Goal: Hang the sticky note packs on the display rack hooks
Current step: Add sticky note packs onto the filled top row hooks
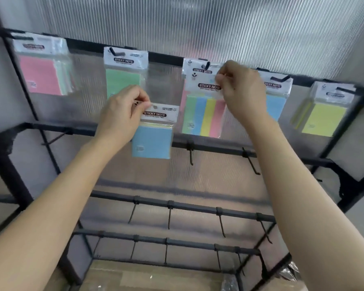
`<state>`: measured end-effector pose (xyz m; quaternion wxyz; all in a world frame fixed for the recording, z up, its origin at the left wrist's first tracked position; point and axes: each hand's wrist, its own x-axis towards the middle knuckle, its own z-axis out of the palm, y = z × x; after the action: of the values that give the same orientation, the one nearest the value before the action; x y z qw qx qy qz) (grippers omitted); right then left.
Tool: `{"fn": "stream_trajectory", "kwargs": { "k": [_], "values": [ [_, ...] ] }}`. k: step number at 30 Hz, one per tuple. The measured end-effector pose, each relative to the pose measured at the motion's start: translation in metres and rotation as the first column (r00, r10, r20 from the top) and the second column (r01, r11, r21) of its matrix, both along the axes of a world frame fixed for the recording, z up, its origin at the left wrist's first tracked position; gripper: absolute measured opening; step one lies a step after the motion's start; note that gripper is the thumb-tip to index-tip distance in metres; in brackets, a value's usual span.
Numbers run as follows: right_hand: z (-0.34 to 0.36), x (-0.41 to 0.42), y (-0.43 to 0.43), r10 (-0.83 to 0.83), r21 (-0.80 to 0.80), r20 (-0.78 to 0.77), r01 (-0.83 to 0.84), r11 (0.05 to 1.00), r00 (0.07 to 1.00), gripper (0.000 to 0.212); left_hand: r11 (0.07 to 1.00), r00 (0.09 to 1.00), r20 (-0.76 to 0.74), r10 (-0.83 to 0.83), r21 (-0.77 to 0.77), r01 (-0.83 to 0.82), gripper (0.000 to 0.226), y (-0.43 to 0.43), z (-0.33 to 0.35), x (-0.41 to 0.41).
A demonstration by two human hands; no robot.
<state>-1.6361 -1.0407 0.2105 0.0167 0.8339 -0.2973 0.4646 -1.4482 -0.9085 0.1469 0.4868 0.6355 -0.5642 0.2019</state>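
My left hand [122, 111] pinches the white header of a blue sticky note pack [152, 141], which hangs in the air in front of the rack's second bar. My right hand [241, 91] pinches the top right corner of a striped pack [204, 115] with green, blue, yellow and pink bands. That pack is just below a top-row hook [206, 65] where another pack's header shows behind it. Whether the striped pack is on the hook I cannot tell. Pink [41, 76], green [122, 80], blue [276, 103] and yellow [324, 118] packs hang along the top bar.
The black display rack [78, 128] has lower bars with several bare hooks [191, 153] pointing toward me. A ribbed translucent panel [198, 24] stands behind it. Wooden floor [156, 276] and crinkled plastic wrap [290, 271] lie at the bottom.
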Motion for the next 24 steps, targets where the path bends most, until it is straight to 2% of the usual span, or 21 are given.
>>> {"fn": "stream_trajectory", "kwargs": {
  "k": [4, 10, 18, 24],
  "values": [
    [0.021, 0.006, -0.001, -0.001, 0.025, 0.044, 0.000, 1.000, 0.999, 0.017, 1.000, 0.999, 0.037, -0.024, 0.011, 0.023, 0.007, 0.002, 0.006, 0.002],
    [0.020, 0.018, -0.007, -0.011, 0.094, 0.024, 0.009, 0.996, 1.000, 0.017, 1.000, 0.998, 0.059, -0.006, -0.002, 0.006, 0.007, 0.003, 0.009, 0.007],
    [0.016, 0.022, -0.012, 0.033, 0.117, 0.167, -0.053, 0.992, 0.985, 0.012, 1.000, 0.999, 0.052, 0.010, 0.009, -0.011, 0.010, 0.003, -0.001, 0.017],
    [0.021, 0.029, -0.027, -0.022, 0.133, 0.037, 0.016, 0.991, 0.999, 0.015, 1.000, 0.999, 0.048, 0.002, -0.002, -0.002, 0.011, 0.001, 0.001, 0.020]
  ]
}}
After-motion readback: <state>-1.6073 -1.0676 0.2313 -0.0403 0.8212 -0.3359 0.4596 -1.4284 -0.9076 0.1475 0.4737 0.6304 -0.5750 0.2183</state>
